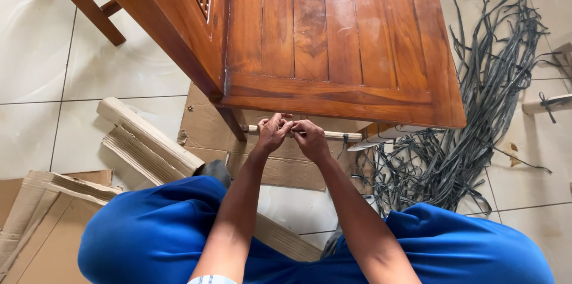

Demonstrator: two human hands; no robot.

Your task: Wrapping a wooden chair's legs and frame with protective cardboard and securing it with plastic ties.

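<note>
Hands (292,133) grip rod (333,135) beneath chair (333,34), straps (476,117) alongside.

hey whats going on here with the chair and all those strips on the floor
A person in blue trousers sits on the tiled floor before a wooden chair. The left hand and right hand both grip a pale rail under the seat's front edge. A heap of grey strips lies to the right, with flattened cardboard beneath and to the left.

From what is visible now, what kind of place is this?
Probably a furniture workshop or home work area: a wooden chair stands on a tiled floor, with flattened cardboard and a heap of grey binding strips. Both hands grip a thin rod.
</note>
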